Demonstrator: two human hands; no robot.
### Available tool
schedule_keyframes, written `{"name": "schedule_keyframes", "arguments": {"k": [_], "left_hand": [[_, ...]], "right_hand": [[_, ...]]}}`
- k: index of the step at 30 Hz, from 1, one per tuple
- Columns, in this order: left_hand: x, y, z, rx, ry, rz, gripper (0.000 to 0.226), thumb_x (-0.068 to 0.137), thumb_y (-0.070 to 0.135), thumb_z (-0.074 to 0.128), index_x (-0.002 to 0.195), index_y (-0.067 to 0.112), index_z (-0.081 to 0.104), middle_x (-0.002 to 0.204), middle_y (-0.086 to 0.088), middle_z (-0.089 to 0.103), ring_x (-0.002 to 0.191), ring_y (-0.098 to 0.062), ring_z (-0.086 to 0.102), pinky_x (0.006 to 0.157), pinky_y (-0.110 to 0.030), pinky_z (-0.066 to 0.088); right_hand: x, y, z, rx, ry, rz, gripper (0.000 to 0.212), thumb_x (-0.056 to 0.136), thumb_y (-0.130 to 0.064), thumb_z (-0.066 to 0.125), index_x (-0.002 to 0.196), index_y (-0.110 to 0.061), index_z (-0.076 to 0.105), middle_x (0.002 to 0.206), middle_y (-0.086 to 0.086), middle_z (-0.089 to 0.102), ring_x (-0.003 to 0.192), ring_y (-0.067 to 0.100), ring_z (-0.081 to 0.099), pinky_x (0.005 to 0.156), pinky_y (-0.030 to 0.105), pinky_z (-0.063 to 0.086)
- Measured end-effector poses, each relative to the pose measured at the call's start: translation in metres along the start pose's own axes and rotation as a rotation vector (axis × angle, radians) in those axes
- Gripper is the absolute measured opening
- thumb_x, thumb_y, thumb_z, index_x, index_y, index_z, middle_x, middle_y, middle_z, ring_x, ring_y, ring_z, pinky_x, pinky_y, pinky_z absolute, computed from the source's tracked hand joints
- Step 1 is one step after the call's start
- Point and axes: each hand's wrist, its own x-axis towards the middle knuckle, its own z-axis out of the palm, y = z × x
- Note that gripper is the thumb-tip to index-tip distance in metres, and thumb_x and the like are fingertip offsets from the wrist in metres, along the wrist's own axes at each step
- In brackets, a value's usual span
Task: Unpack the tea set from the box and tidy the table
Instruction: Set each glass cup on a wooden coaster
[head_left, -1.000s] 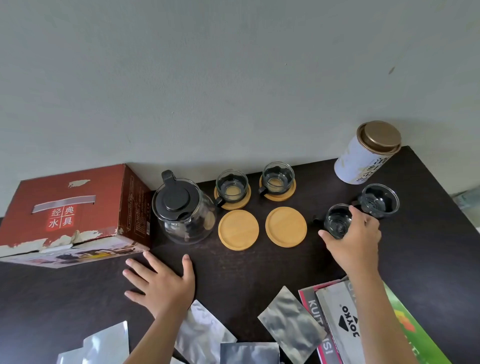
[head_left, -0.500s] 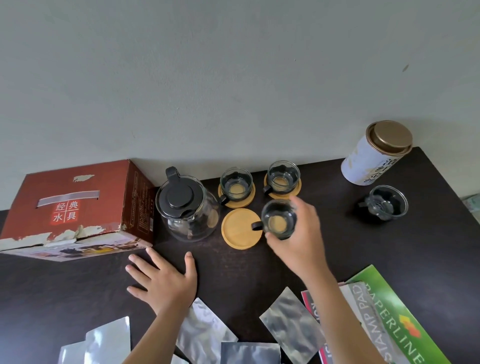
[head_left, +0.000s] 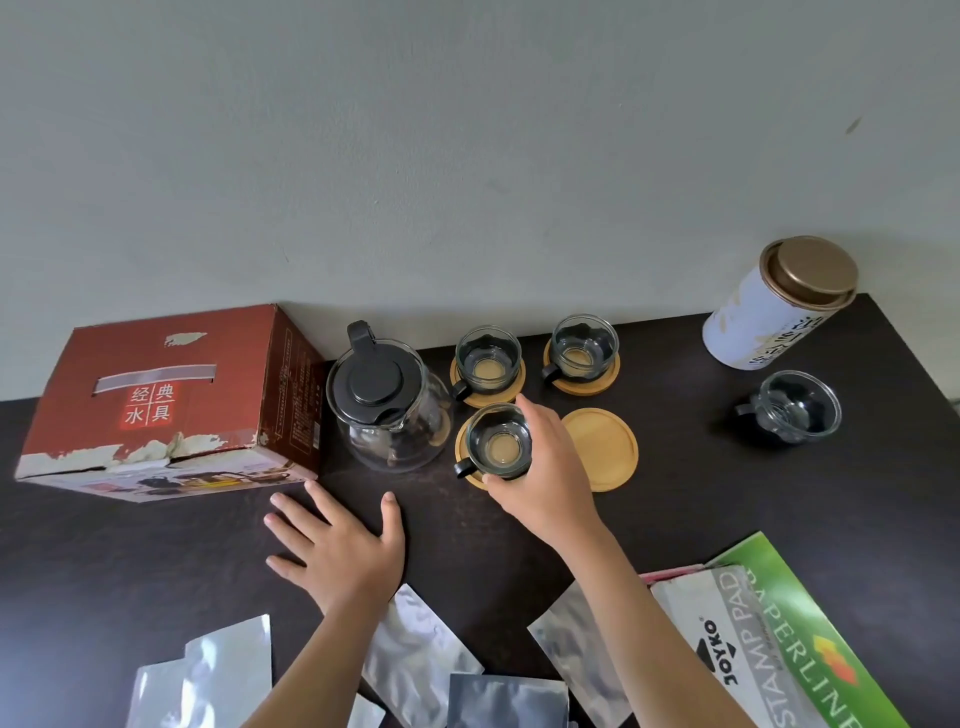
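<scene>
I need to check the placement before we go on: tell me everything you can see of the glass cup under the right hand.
The glass cup is small, clear and round, with a black handle pointing to the near left. It stands upright and looks empty, on a round wooden coaster, just right of the glass teapot. The right hand grips its rim from above, thumb at the near side, fingers round the far side.

My dark table (head_left: 727, 499) carries the red box (head_left: 156, 405), glass teapot (head_left: 389, 410), four bamboo coasters, a loose cup (head_left: 795, 415), tea tin (head_left: 774, 306), foil pouches and my flat left hand (head_left: 337, 545).
</scene>
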Motion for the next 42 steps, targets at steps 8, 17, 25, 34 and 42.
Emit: {"name": "schedule_keyframes", "arguments": {"k": [8,17,25,34,42], "left_hand": [[0.0,0.0,0.0,0.001,-0.006,-0.003,0.095,0.077,0.069,0.027,0.149,0.007,0.018,0.156,-0.024,0.009,0.143,-0.04,0.005,0.107,-0.065,0.015],[0.001,0.001,0.0,-0.001,-0.012,-0.006,0.095,0.076,0.068,0.028,0.148,0.006,0.02,0.155,-0.024,0.01,0.143,-0.041,0.006,0.106,-0.066,0.016],[0.0,-0.001,0.001,0.001,-0.01,-0.001,0.094,0.077,0.067,0.03,0.148,0.006,0.019,0.155,-0.025,0.01,0.142,-0.041,0.007,0.105,-0.066,0.016],[0.001,0.0,0.002,-0.01,-0.012,-0.001,0.095,0.076,0.067,0.03,0.148,0.006,0.02,0.154,-0.025,0.01,0.142,-0.041,0.006,0.105,-0.067,0.016],[0.001,0.0,0.002,-0.003,-0.005,-0.003,0.092,0.079,0.065,0.035,0.147,0.006,0.021,0.154,-0.026,0.011,0.142,-0.041,0.007,0.105,-0.067,0.017]], "right_hand": [[-0.002,-0.001,-0.001,0.011,-0.029,-0.004,0.09,0.068,-0.018,0.084,0.144,-0.009,0.036,0.136,0.002,0.047,0.127,0.016,0.044,0.102,0.017,0.033],[-0.001,-0.003,-0.046,-0.037,-0.182,0.019,0.113,0.071,-0.031,0.083,0.153,-0.019,0.007,0.16,-0.006,0.006,0.146,0.008,0.003,0.112,0.021,0.008],[0.03,0.063,-0.114,-0.413,0.418,0.316,0.077,0.076,-0.032,0.075,0.139,-0.005,0.04,0.147,0.026,0.031,0.139,0.042,0.023,0.11,0.063,0.017],[0.047,0.121,-0.144,-0.478,0.454,0.816,0.079,0.084,-0.035,0.066,0.147,-0.011,0.025,0.153,0.022,0.017,0.139,0.047,0.013,0.111,0.062,0.015],[0.036,0.118,-0.13,-0.407,0.539,0.672,0.06,0.08,-0.024,0.07,0.133,-0.012,0.046,0.137,0.016,0.034,0.122,0.041,0.031,0.08,0.051,0.049]]}}
